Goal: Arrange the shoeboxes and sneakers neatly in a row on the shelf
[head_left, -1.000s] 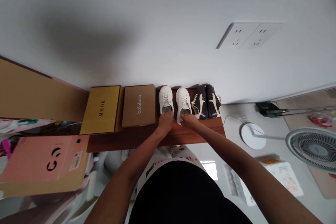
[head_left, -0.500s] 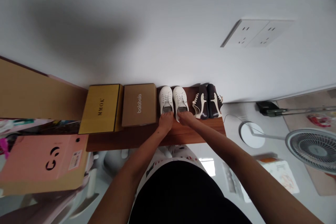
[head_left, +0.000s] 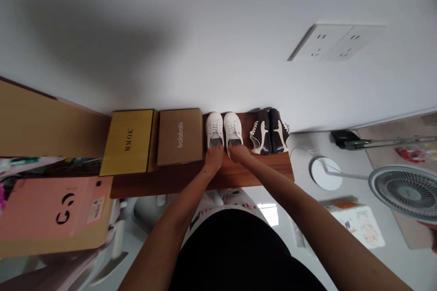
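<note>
The two sneakers (head_left: pixel 223 129) at the hands are white with white laces and grey insides, while the pair (head_left: pixel 269 137) to their right is dark brown with cream stripes and cream laces. Left of the white pair sit a plain brown box (head_left: pixel 180 136) with white lettering and a yellow box (head_left: pixel 129 141) with dark lettering (edged in black), all on a reddish-brown wood shelf (head_left: pixel 259 173). At near left lies a pink box (head_left: pixel 51 209) with black marks.

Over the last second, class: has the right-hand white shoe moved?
Yes. The right white shoe slid left against the left white shoe, away from the dark shoes, under the right hand.
</note>
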Demonstrator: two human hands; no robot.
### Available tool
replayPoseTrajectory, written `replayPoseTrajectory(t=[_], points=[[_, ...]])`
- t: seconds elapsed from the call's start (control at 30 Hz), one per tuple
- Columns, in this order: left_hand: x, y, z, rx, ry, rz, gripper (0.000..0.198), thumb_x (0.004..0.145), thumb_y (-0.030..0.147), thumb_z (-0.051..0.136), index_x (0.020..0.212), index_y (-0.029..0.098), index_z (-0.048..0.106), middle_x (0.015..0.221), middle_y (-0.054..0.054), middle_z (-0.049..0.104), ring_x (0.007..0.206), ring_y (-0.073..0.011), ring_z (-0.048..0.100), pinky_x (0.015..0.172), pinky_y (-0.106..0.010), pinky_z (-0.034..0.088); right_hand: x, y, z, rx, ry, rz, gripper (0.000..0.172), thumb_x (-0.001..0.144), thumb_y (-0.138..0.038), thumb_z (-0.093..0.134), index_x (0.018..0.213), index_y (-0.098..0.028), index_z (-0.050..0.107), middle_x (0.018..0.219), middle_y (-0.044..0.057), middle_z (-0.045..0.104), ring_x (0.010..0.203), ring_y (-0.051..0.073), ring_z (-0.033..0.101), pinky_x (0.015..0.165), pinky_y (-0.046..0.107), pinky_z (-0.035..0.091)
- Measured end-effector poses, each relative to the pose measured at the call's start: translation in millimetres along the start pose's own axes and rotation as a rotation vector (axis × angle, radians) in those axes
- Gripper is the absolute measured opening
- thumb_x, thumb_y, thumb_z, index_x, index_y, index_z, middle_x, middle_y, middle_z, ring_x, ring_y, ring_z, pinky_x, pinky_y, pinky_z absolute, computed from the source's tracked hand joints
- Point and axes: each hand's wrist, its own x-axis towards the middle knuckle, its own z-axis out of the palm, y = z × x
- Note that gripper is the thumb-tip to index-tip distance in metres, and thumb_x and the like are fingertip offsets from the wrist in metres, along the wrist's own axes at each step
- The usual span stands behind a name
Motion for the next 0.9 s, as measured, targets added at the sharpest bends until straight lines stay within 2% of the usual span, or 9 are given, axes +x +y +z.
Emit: replayPoseTrajectory(t=[0.1, 0.17, 0.3, 0.37, 0.43, 0.53, 0.67, 0.77, 0.9], points=[[-5, 2, -3.5, -0.009, 0.039, -0.007, 0.025, 0.094, 0.018, 0.048, 0.114, 0.013, 0.061, 0.117, -0.022, 0.065, 0.120, -0.0357, 0.057, 0.109, -0.043, 0.033, -2, -1, 1, -0.021, 0.013, 0.006, 0.023, 0.094, -0.019, 0.052, 0.111, -0.009, 0.064, 0.114, 0.024, 0.067, 0.107, 0.032, 0.063, 0.096, 0.041, 0.047], [-8, 8, -8.1, 0.017, 0.071, -0.021, 0.027, 0.092, 0.021, 0.055, 0.116, 0.011, 0.060, 0.118, -0.024, 0.064, 0.119, -0.0378, 0.057, 0.107, -0.044, 0.034, -8, 2, 2, 0.013, 0.079, -0.001, 0.025, 0.093, -0.025, 0.058, 0.112, -0.010, 0.064, 0.120, 0.022, 0.065, 0.113, 0.032, 0.059, 0.098, 0.041, 0.045], [-9, 33, -15.1, 0.021, 0.158, -0.012, 0.037, 0.093, 0.030, 0.058, 0.124, 0.011, 0.055, 0.122, -0.024, 0.062, 0.121, -0.0370, 0.055, 0.107, -0.046, 0.036, -32, 20, 6, 0.235, 0.309, 0.012, 0.025, 0.093, -0.033, 0.062, 0.111, -0.015, 0.065, 0.117, 0.016, 0.065, 0.111, 0.028, 0.058, 0.098, 0.040, 0.044], [-7, 49, -12.0, -0.043, 0.183, 0.081, 0.040, 0.094, 0.030, 0.056, 0.130, 0.013, 0.053, 0.128, -0.022, 0.060, 0.125, -0.0347, 0.053, 0.108, -0.046, 0.035, -48, 37, 9, 0.411, 0.452, 0.014, 0.021, 0.097, -0.034, 0.055, 0.103, -0.017, 0.067, 0.107, 0.012, 0.067, 0.103, 0.024, 0.060, 0.097, 0.038, 0.044], [-3, 67, -2.5, -0.147, 0.164, 0.206, 0.040, 0.094, 0.028, 0.055, 0.133, 0.016, 0.052, 0.131, -0.019, 0.059, 0.127, -0.0315, 0.053, 0.110, -0.045, 0.036, -66, 60, 13, 0.586, 0.589, 0.041, 0.029, 0.100, -0.040, 0.049, 0.090, -0.019, 0.066, 0.095, 0.008, 0.067, 0.095, 0.022, 0.061, 0.093, 0.035, 0.046], [8, 92, 20.8, -0.354, 0.080, 0.265, 0.041, 0.092, 0.024, 0.057, 0.133, 0.017, 0.053, 0.128, -0.016, 0.062, 0.122, -0.0272, 0.057, 0.107, -0.044, 0.042, -90, 100, 20, 0.760, 0.757, 0.221, 0.042, 0.099, -0.052, 0.044, 0.077, -0.021, 0.061, 0.082, 0.006, 0.065, 0.085, 0.021, 0.061, 0.085, 0.033, 0.048], [27, 122, 51.5, -0.507, -0.042, 0.081, 0.047, 0.086, 0.026, 0.068, 0.129, 0.015, 0.055, 0.125, -0.016, 0.065, 0.117, -0.0258, 0.061, 0.101, -0.038, 0.046, -108, 153, 34, 0.772, 0.939, 0.570, 0.042, 0.091, -0.059, 0.050, 0.090, -0.019, 0.064, 0.092, 0.010, 0.067, 0.092, 0.024, 0.062, 0.088, 0.037, 0.050], [39, 140, 64.8, -0.474, -0.113, -0.037, 0.051, 0.082, 0.028, 0.073, 0.127, 0.012, 0.057, 0.127, -0.020, 0.064, 0.121, -0.0283, 0.060, 0.101, -0.037, 0.045, -109, 182, 49, 0.721, 0.938, 0.712, 0.052, 0.080, -0.058, 0.062, 0.108, -0.015, 0.064, 0.110, 0.017, 0.067, 0.108, 0.030, 0.061, 0.097, 0.043, 0.048], [48, 149, 69.8, -0.379, -0.136, -0.071, 0.042, 0.081, 0.028, 0.075, 0.117, 0.011, 0.063, 0.123, -0.020, 0.067, 0.117, -0.0296, 0.062, 0.096, -0.036, 0.047, -102, 202, 64, 0.789, 0.687, 0.696, 0.049, 0.071, -0.055, 0.071, 0.101, -0.016, 0.067, 0.102, 0.013, 0.072, 0.100, 0.029, 0.066, 0.093, 0.042, 0.050]])
